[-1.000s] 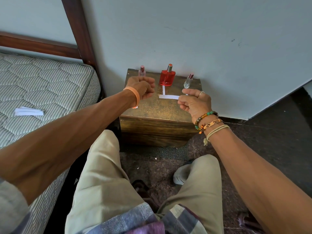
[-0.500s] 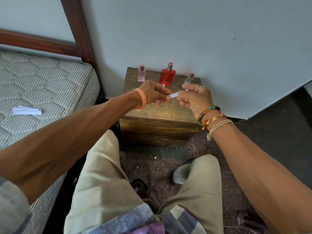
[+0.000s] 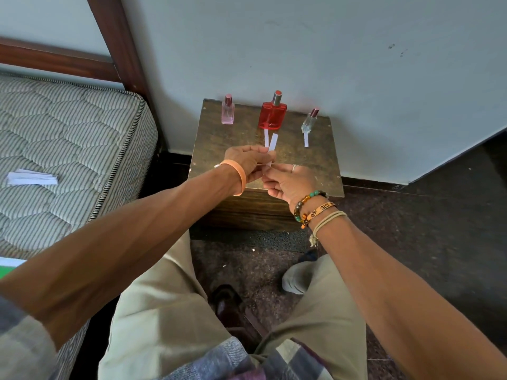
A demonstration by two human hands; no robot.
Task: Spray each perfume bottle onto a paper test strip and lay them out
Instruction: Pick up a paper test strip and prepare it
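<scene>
Head view shows the paper strip (image 3: 273,145) pinched in my left hand (image 3: 247,160), over the wooden box (image 3: 319,160) just before the red bottle (image 3: 272,116) — my right hand (image 3: 290,182) curls at its lower end, whether gripping I cannot tell — and it could crease or tear if both tug.

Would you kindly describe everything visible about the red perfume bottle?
The red translucent glass perfume bottle stands upright at the back of the brown wooden box, between a pink bottle and a clear bottle. Its silver neck has a red top. A white paper strip lies at its base. Nothing holds it.
</scene>
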